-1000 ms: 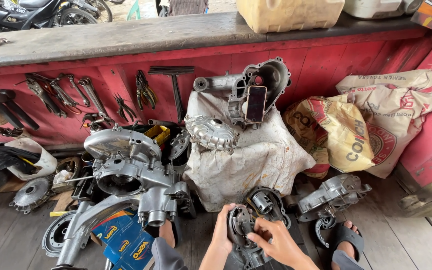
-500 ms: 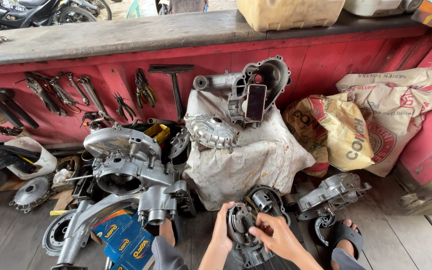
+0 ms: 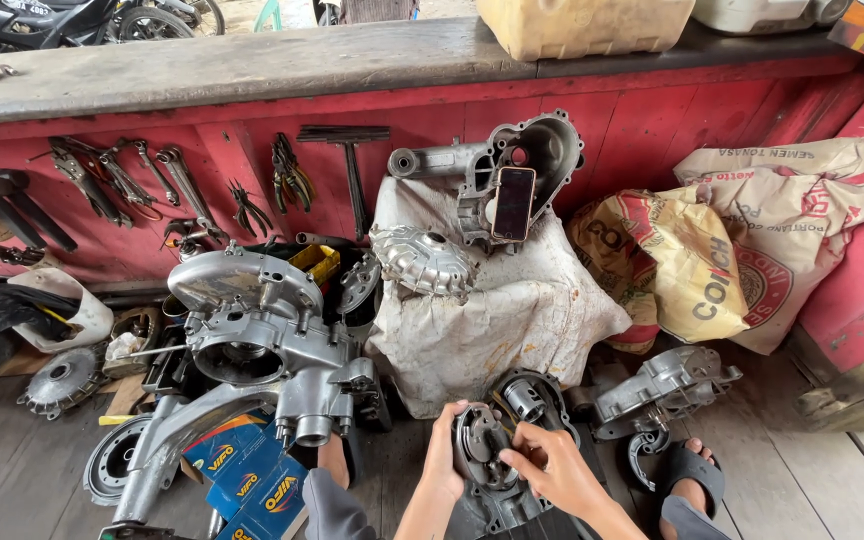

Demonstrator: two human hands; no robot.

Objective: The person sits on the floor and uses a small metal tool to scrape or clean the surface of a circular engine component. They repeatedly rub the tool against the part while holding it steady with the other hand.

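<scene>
- Head view, your left hand (image 3: 444,455): it is closed on the left edge of the dark round engine cover (image 3: 485,462), fingers curled over the rim, steadying it low in the middle of the picture.
- Head view, your right hand (image 3: 552,465): the fingers are pinched together against the face of the same cover — whether a small part sits between the fingertips is too small to tell.
- The cover lies on the wooden floor (image 3: 12,480) just in front of you, touching a second dark housing (image 3: 532,398) right behind it.
- Right of your hands a grey crankcase half (image 3: 664,385) lies on the floor, and your sandalled foot (image 3: 690,490) rests just below it.
- Left of your hands stands a large silver engine block (image 3: 257,330), with blue boxes (image 3: 242,480) at its base.
- Straight behind the cover a lumpy white sack (image 3: 497,320) blocks the way to the red wall (image 3: 652,110) — on it sit a finned silver cover (image 3: 422,260) and a grey casing (image 3: 517,165) with a phone (image 3: 513,203) propped upright in it.
- Wrenches and pliers (image 3: 152,180) hang on the wall to the left; printed sacks (image 3: 742,240) slump against it to the right.
</scene>
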